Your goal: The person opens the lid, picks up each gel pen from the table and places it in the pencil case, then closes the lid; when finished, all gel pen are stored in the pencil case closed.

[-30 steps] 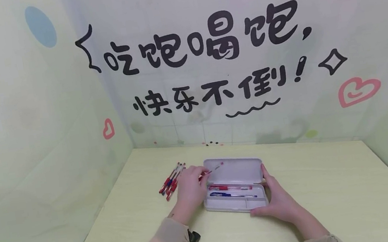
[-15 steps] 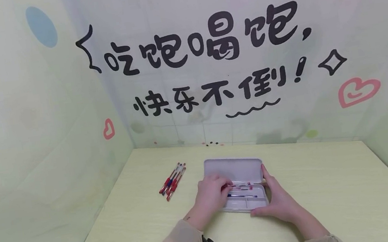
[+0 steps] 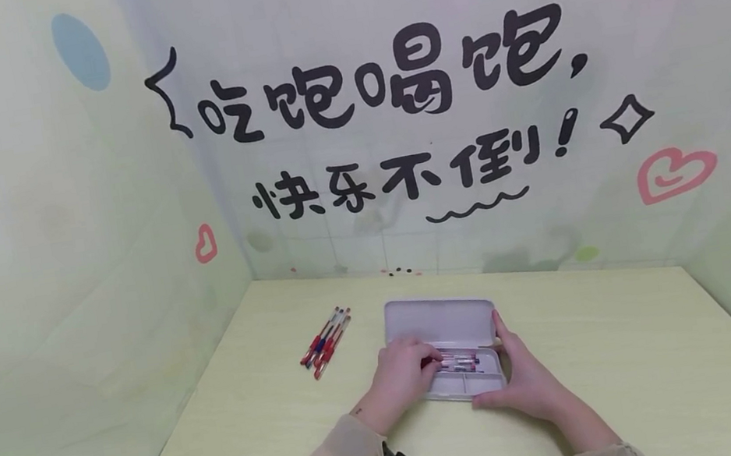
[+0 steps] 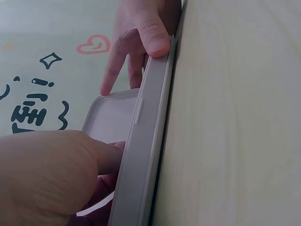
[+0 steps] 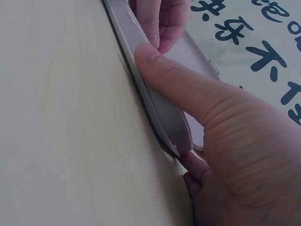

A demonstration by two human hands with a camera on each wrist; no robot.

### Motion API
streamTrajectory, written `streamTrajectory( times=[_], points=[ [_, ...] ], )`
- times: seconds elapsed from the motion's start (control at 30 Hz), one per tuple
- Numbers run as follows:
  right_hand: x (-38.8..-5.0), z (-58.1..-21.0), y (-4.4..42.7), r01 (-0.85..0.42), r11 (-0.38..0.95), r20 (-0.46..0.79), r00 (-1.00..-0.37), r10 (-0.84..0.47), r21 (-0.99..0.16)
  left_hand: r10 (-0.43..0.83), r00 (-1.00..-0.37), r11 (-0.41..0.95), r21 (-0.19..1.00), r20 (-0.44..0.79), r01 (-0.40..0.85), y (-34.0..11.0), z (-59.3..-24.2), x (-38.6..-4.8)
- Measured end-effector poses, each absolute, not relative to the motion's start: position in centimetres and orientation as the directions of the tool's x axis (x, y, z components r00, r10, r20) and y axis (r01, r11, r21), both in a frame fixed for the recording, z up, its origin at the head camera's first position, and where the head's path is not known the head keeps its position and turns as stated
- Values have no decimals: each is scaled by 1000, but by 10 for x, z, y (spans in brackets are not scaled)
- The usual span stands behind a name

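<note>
Head view: left hand (image 3: 401,372) has lowered another pen (image 3: 460,363) into the case (image 3: 442,320), its pinch unclear; right hand (image 3: 529,385) grips the case.

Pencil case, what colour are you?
The pencil case is pale lilac-grey, showing best in the head view.
</note>
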State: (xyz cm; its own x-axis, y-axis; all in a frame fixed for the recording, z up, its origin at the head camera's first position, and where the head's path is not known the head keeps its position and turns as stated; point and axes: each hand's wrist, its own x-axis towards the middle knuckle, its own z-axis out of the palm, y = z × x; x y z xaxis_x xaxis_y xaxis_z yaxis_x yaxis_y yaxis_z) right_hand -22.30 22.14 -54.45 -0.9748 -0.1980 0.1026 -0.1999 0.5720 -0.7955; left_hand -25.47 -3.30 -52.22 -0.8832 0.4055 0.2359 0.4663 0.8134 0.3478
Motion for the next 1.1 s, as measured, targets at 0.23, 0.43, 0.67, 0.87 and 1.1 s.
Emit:
streamTrajectory(
  times=[0.23, 0.43, 0.67, 0.87, 1.1],
  points=[
    [-221, -544, 221, -194, 570, 96, -976, -197, -798, 394, -884, 789, 401, 252, 466, -36, -522, -255],
    [-221, -544, 221, -194, 573, 99, -976, -193, -796, 336, -878, 789, 407, 340, 459, -48, -521, -267],
    [-222, -542, 221, -189, 577, 91, -977, -195, -794, 159, -917, 836, 445, 366, 322, -79, -510, -280],
    [-223, -542, 221, -187, 585, 86, -977, -195, -790, 22, -938, 858, 475, 345, 195, -110, -512, -293],
    [-222, -540, 220, -179, 581, 75, -977, -198, -794, -88, -942, 868, 490, 323, 87, -144, -518, -305]
  ],
)
